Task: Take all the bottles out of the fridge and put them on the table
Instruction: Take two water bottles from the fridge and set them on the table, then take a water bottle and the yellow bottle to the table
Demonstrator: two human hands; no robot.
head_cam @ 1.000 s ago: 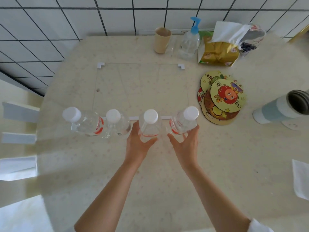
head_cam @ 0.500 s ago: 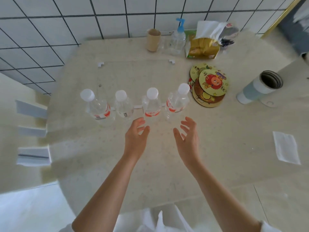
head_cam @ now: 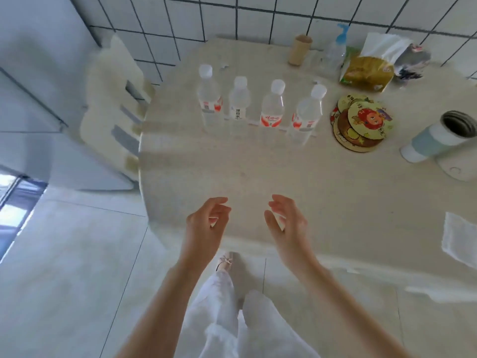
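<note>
Both hands, left [head_cam: 206, 226] and right [head_cam: 285, 223], have pulled back to the table's [head_cam: 335, 197] near edge, empty and loosely curled. Four bottles [head_cam: 272, 104] stand touching; I judge one bump could topple the row.

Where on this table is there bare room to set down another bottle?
Bare table lies between the four water bottles and both hands, left hand and right hand. The back right is crowded: coasters, tissue pack, tumbler.

Bare table [head_cam: 258, 171] from 6 o'clock up to four upright bottles [head_cam: 272, 109] in a close row at 12. Coasters [head_cam: 361, 122] and a tipped tumbler [head_cam: 436, 138] crowding 2 o'clock.
</note>
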